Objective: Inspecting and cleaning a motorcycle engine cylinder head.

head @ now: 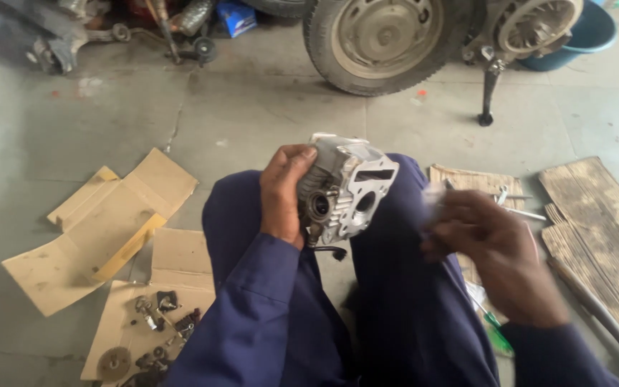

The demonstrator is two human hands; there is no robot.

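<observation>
Open concrete floor [252, 107] across the middle of the frame, upper left to centre: we have free passage there. Top centre blocked by the wheel [385, 39], with a stand leg [488, 97] just right of it. Lower left: flattened cardboard [102, 222] with small engine parts [155, 326] scattered on the bottom sheet. Right side cluttered: wooden boards [603, 229], loose tools [514, 204] and a long rod [596, 308]. Our knees fill the bottom centre.
</observation>
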